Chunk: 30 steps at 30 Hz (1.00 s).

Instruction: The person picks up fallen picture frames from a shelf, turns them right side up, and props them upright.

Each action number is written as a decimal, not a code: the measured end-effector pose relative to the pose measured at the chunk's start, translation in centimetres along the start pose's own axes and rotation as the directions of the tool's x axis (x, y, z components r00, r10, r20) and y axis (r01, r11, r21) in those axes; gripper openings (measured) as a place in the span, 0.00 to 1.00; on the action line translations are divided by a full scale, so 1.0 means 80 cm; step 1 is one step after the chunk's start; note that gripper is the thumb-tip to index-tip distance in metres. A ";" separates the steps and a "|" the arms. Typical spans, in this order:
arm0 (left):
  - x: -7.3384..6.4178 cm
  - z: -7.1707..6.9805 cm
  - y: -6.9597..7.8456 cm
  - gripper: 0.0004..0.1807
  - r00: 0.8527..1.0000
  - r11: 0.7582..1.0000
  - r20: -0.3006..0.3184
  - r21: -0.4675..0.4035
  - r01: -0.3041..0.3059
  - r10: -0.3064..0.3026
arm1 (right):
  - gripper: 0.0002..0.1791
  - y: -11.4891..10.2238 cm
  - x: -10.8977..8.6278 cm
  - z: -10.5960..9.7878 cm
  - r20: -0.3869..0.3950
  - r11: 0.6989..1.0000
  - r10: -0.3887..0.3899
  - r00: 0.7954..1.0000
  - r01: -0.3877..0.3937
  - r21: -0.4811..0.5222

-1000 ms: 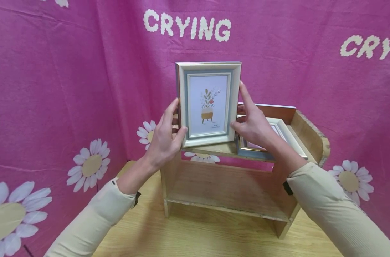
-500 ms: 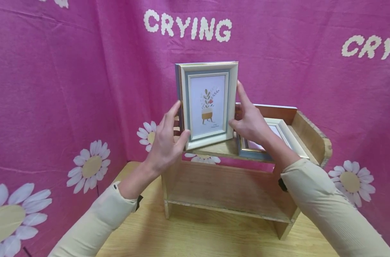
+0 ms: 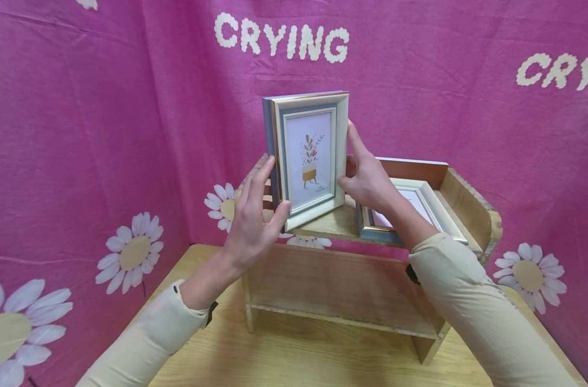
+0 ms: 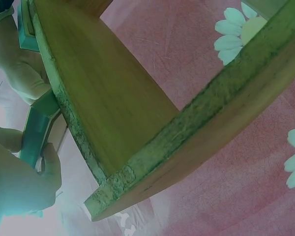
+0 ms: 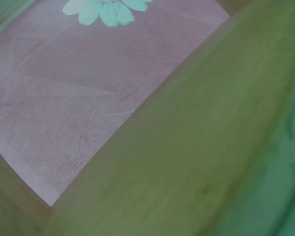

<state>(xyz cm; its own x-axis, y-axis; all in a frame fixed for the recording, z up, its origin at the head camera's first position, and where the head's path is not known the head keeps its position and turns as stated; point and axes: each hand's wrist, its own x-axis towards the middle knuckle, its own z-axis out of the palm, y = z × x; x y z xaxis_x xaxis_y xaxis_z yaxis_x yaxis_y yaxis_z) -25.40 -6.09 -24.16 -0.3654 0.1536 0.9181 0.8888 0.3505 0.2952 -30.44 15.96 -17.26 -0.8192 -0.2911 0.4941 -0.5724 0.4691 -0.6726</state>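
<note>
A picture frame (image 3: 310, 161), white and blue with a potted-plant print, stands upright at the left part of the wooden shelf's top in the head view. My left hand (image 3: 252, 217) holds its left side low down, thumb at the front edge and fingers along the side. On the opposite side my right hand (image 3: 368, 174) grips it, thumb in front, the other fingers partly hidden behind. Whether the frame's bottom touches the board cannot be told. In the left wrist view, the left hand (image 4: 19, 182) pinches a corner of the frame (image 4: 37, 130).
A second picture frame (image 3: 434, 207) lies flat on the right of the top board, partly behind my right forearm. The small wooden shelf (image 3: 342, 285) has a lower board and raised side panels. It stands on a wood-grain table (image 3: 274, 355) before pink cloth with daisies.
The upright frame has turned, showing more of its blue left side. Its right edge has swung left and away, with my right hand following; my left hand has shifted slightly right and down.
</note>
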 end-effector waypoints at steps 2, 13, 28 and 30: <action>0.000 0.001 0.001 0.39 1.000 1.000 -0.010 -0.001 -0.011 0.011 | 0.61 -0.001 0.001 0.001 0.001 1.000 -0.005 1.000 0.005 -0.005; -0.003 0.011 0.009 0.39 0.999 0.999 -0.013 0.036 -0.034 0.035 | 0.60 0.009 0.009 0.002 0.020 1.000 0.001 1.000 -0.001 0.004; 0.001 0.019 0.011 0.39 1.000 0.999 -0.008 0.030 -0.020 0.021 | 0.59 0.014 0.011 -0.013 0.093 0.999 -0.009 0.996 0.014 -0.047; 0.003 0.020 0.012 0.39 1.000 0.999 -0.005 0.029 -0.021 0.022 | 0.57 0.010 0.007 -0.019 0.095 0.997 0.001 0.996 0.006 -0.080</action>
<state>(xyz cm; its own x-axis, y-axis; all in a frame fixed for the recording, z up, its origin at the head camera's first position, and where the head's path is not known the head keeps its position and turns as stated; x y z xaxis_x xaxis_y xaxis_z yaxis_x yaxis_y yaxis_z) -25.06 -4.22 -24.12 -0.3447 0.1564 0.9256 0.8880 0.3742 0.2674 -31.29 17.47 -16.69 -0.8197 -0.3680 0.4389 -0.5728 0.5327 -0.6230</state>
